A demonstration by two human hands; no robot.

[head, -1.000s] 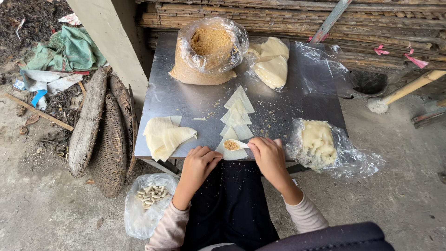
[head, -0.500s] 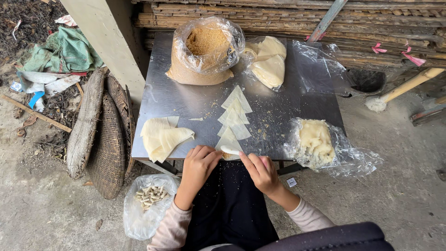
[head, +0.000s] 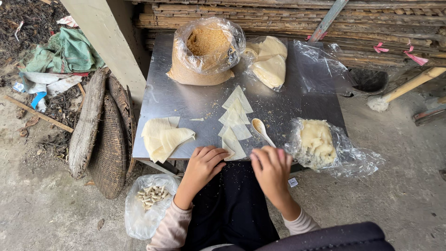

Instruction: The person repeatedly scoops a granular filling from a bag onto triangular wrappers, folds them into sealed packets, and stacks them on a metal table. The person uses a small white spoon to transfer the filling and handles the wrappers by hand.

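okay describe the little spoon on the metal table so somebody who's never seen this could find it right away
Start at the shiny metal table and follow the row of pale triangular wrappers down its middle toward the person. The spoon lies just right of that row, a little above the right hand. It is the only utensil there: small, white, its bowl heaped with brown crumbly filling.

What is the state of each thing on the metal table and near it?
Crumb bag: open, nearly full.
Spoon: lying down, loaded with filling.
Nearest wrapper: flat at table edge, both hands touching it.
Left hand: fingers curled.
Right hand: fingers curled.
Floor bag: open, holding rolled pieces.
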